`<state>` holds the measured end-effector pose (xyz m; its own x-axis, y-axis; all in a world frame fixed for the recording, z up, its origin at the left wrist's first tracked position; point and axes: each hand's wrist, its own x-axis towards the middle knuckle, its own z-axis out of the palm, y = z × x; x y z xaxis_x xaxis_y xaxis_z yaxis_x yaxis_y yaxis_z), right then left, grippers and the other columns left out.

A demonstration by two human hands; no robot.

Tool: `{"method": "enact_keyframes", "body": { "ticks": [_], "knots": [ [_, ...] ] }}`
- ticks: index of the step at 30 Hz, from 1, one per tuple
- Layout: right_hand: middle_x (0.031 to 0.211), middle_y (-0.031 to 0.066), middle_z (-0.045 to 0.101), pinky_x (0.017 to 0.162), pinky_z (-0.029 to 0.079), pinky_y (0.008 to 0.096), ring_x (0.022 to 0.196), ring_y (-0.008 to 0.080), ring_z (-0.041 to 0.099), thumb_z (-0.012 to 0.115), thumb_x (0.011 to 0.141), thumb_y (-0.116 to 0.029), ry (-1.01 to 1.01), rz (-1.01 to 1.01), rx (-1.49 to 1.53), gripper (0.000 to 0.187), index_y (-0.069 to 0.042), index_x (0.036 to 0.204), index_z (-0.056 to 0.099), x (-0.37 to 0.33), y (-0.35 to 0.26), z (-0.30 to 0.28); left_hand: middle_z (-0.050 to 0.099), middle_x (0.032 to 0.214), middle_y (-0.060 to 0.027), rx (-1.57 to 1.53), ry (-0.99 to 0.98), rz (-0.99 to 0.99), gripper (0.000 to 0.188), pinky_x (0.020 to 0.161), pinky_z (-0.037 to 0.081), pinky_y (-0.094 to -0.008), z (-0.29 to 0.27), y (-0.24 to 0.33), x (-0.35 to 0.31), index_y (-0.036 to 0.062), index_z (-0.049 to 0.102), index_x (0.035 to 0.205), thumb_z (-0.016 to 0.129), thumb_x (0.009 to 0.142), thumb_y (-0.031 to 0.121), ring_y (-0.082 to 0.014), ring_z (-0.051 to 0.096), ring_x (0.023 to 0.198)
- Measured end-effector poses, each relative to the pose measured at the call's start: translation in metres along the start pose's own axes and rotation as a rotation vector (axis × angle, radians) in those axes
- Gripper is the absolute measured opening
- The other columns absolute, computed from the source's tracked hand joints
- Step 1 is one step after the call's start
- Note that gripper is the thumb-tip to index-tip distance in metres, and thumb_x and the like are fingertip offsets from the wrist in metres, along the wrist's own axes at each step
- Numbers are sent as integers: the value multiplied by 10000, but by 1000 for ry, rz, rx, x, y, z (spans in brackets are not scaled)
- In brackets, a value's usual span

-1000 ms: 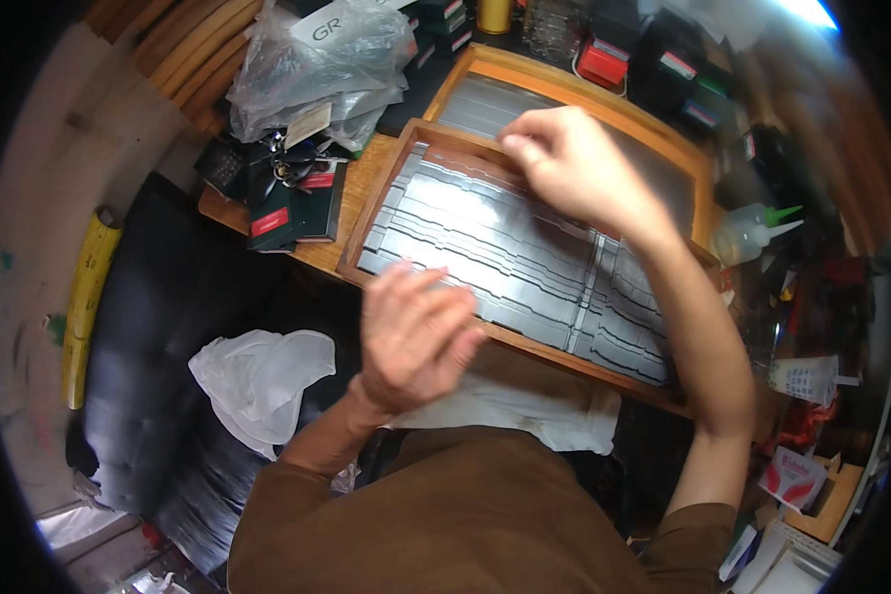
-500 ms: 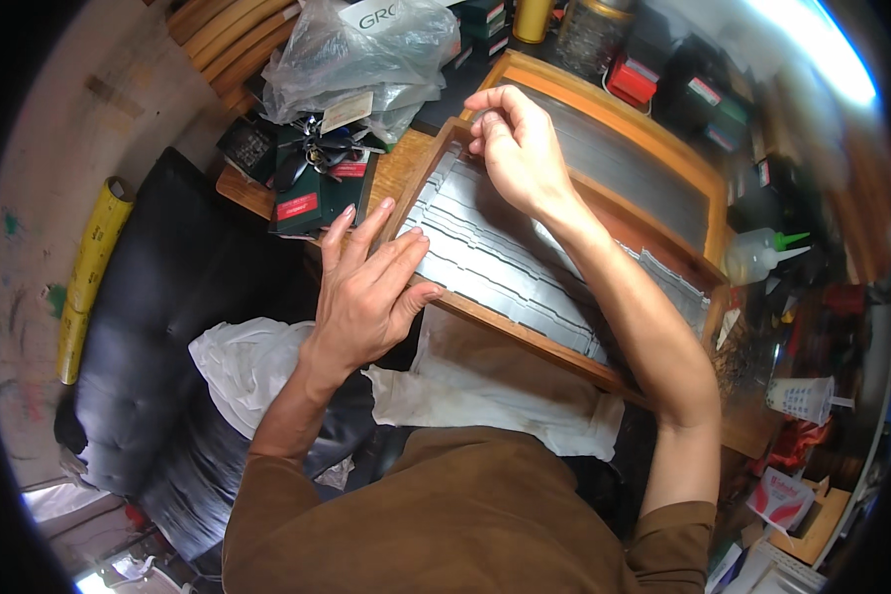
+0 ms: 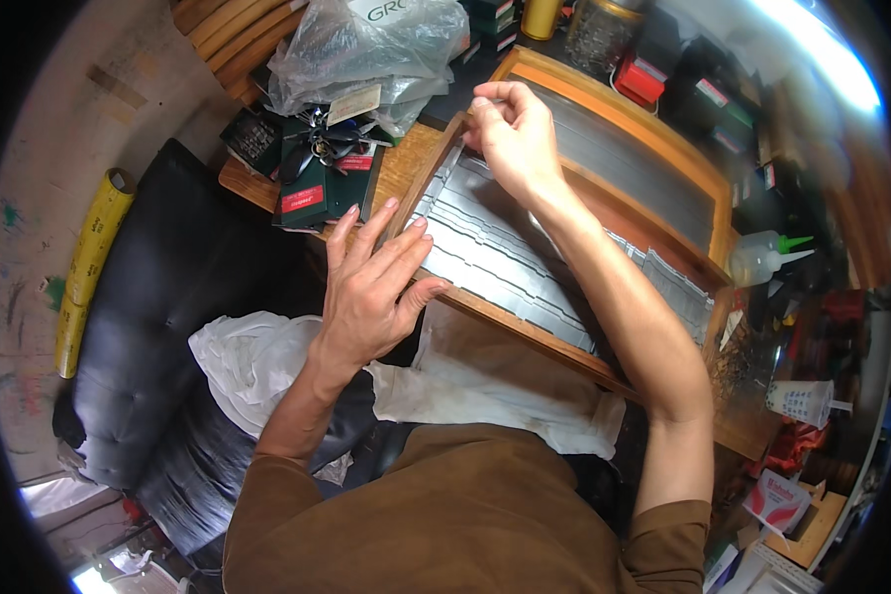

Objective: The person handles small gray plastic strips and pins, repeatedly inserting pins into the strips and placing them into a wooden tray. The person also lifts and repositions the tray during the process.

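Observation:
A shallow wooden tray point(image 3: 540, 339) lies tilted in front of me, lined with thin silvery metal strips point(image 3: 500, 259) with notched edges. My left hand point(image 3: 369, 289) rests on its near left corner, fingers spread and the thumb along the near rim. Over the far left corner is my right hand point(image 3: 517, 147), with thumb and fingers pinched together. Whatever those fingertips hold, if anything, is too small to make out. My right forearm crosses above the strips and hides part of them.
Behind the tray stands a wooden frame point(image 3: 720, 213) around a dark grey panel. Dark green boxes point(image 3: 307, 198) with keys point(image 3: 324, 139) on top and a clear plastic bag point(image 3: 366, 59) sit at the far left. Squeeze bottles point(image 3: 757, 259) stand on the right; white cloth point(image 3: 465, 391) lies below the tray.
My right hand has shifted slightly toward the far left corner of the tray, its fingers drawn closer together. The left hand stays on the near left corner.

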<state>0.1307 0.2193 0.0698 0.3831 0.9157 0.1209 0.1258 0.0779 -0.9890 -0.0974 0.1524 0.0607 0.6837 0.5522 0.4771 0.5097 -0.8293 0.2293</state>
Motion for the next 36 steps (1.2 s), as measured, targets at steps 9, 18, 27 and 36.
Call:
{"method": "enact_keyframes", "body": {
  "ticks": [9, 18, 27, 36],
  "knots": [
    [964, 78, 679, 780, 565, 293, 875, 144, 642, 770, 775, 3, 182, -44, -186, 310, 15, 1071, 675, -2, 0, 20, 699, 1239, -118, -32, 70, -12, 427, 1147, 248, -503, 6, -2, -5, 26, 705, 1137, 592, 981, 407, -330, 521, 1329],
    [1080, 169, 563, 891, 511, 358, 960, 274, 618, 717, 712, 51, 241, -7, -261, 333, -25, 1033, 671, 1, 3, 32, 718, 1185, -108, -88, 141, -20, 369, 1134, 271, -512, 14, -4, -4, 28, 723, 1090, 627, 970, 363, -334, 558, 1281],
    [1185, 181, 617, 817, 576, 350, 988, 219, 677, 781, 697, -13, 161, -47, -8, 485, 34, 1156, 631, -14, -24, 28, 736, 1101, -135, -471, 346, -331, 229, 977, 503, -348, 0, -19, 35, -36, 682, 1167, 646, 949, 25, -204, 675, 1090],
    [1059, 182, 622, 701, 571, 325, 803, 195, 678, 744, 818, -138, 50, -293, -128, 390, 12, 1156, 621, -44, -62, 14, 749, 968, -140, -1149, -182, -549, 306, 713, 597, -247, -35, -46, 99, -53, 621, 1235, 664, 947, 41, -175, 743, 829]
  ]
}}
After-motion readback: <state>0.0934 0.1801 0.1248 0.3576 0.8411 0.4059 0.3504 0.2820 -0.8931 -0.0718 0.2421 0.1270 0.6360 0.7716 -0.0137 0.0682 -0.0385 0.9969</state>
